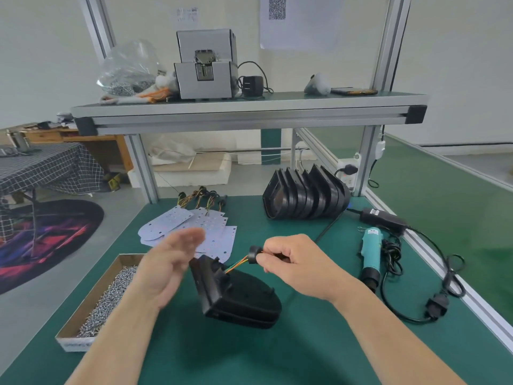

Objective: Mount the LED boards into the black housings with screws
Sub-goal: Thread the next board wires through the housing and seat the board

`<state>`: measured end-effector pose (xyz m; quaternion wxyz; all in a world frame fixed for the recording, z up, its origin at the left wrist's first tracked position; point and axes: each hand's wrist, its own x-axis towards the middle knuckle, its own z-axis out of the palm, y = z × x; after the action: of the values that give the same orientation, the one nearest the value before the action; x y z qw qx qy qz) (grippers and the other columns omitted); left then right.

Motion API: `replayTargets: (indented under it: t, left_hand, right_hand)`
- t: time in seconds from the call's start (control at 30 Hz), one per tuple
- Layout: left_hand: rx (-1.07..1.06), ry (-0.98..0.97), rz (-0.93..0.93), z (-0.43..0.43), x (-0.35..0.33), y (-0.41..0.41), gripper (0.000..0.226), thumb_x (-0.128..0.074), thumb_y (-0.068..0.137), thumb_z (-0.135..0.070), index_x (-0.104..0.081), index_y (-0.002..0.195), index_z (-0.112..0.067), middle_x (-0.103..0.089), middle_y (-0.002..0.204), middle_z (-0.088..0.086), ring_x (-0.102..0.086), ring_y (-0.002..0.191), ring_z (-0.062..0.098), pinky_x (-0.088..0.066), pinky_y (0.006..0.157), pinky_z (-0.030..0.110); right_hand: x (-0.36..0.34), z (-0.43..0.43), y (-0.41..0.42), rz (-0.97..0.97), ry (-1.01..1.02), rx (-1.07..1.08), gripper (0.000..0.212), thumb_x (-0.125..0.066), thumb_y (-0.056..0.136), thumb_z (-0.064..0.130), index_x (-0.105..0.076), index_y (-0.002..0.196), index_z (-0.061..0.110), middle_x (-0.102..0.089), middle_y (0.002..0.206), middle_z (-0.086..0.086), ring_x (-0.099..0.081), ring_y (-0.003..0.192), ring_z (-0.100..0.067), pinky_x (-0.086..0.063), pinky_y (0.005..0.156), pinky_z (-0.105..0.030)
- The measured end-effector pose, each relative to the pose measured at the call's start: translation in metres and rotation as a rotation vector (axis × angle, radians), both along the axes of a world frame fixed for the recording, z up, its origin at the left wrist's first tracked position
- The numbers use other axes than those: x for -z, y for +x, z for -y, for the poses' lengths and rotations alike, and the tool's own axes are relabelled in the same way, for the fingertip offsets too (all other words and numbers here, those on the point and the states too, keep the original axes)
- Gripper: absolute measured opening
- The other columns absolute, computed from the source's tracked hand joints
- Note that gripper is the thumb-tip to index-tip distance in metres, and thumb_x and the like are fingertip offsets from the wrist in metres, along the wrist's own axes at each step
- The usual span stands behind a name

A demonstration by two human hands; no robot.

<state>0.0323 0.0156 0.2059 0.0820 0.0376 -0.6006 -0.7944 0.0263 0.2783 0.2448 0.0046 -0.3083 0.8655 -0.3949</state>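
A black housing (241,297) lies back-side up on the green mat, tilted toward me, with orange and green wires (236,265) coming out of its top. My right hand (295,263) pinches the black grommet (254,254) and connector at the end of those wires, just above the housing. My left hand (170,263) hovers blurred beside the housing's left edge, fingers straight, holding nothing. Several white LED boards (191,227) with wire tails lie fanned behind the hands. A cardboard box of screws (107,298) sits at the left.
A stack of black housings (304,195) stands at the back right. A teal electric screwdriver (372,252) with its cable and power adapter (384,219) lies at the right. Aluminium frame posts carry a shelf (247,108) with a screw feeder (206,70).
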Motion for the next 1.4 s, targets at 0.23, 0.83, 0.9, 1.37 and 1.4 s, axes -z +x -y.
replayTargets:
  t: [0.23, 0.83, 0.9, 1.37, 1.4]
  left_hand:
    - [0.423, -1.309, -0.3, -0.056, -0.071, 0.035, 0.076, -0.059, 0.085, -0.025, -0.029, 0.152, -0.045, -0.047, 0.145, -0.024, -0.044, 0.129, -0.004, -0.03, 0.105, 0.011]
    - [0.269, -1.199, 0.086, -0.034, -0.037, 0.027, 0.029, -0.048, 0.099, -0.046, -0.041, 0.072, -0.036, -0.033, 0.145, 0.015, -0.03, 0.139, 0.016, -0.034, 0.107, 0.045]
    - [0.218, -1.213, 0.044, -0.036, -0.037, 0.028, 0.027, -0.055, 0.095, -0.048, -0.045, 0.073, -0.034, -0.035, 0.151, 0.0, -0.037, 0.136, 0.01, -0.038, 0.1, 0.035]
    - [0.259, -0.935, -0.039, -0.041, -0.07, 0.024, 0.055, -0.07, 0.068, -0.068, -0.059, 0.119, -0.052, -0.044, 0.149, -0.017, -0.043, 0.137, 0.005, -0.033, 0.112, 0.036]
    - [0.26, -0.774, -0.029, -0.032, -0.068, 0.023, 0.061, -0.064, 0.067, -0.079, -0.055, 0.124, -0.057, -0.053, 0.141, -0.02, -0.054, 0.126, 0.006, -0.035, 0.113, 0.044]
  right_hand:
    - [-0.013, 0.026, 0.002, -0.093, 0.137, 0.007, 0.026, -0.052, 0.094, 0.034, -0.055, 0.075, 0.016, -0.058, 0.064, -0.001, -0.049, 0.066, -0.025, -0.047, 0.064, -0.042]
    - [-0.036, 0.028, 0.024, -0.534, 0.136, 0.178, 0.02, -0.056, 0.096, 0.023, -0.055, 0.077, 0.019, -0.051, 0.07, 0.009, -0.044, 0.066, -0.016, -0.041, 0.057, -0.036]
    - [-0.037, 0.022, 0.022, -0.449, 0.112, 0.211, 0.02, -0.056, 0.098, 0.027, -0.057, 0.079, 0.019, -0.056, 0.072, 0.007, -0.047, 0.071, -0.016, -0.045, 0.063, -0.037]
    - [-0.046, 0.025, 0.009, -0.222, 0.283, 0.07, 0.033, -0.045, 0.103, 0.019, -0.032, 0.073, 0.022, -0.043, 0.071, 0.0, -0.04, 0.071, -0.029, -0.036, 0.066, -0.043]
    - [-0.045, 0.019, 0.006, -0.19, 0.193, 0.076, 0.034, -0.047, 0.103, 0.016, -0.035, 0.07, 0.018, -0.042, 0.067, 0.001, -0.04, 0.068, -0.025, -0.037, 0.065, -0.043]
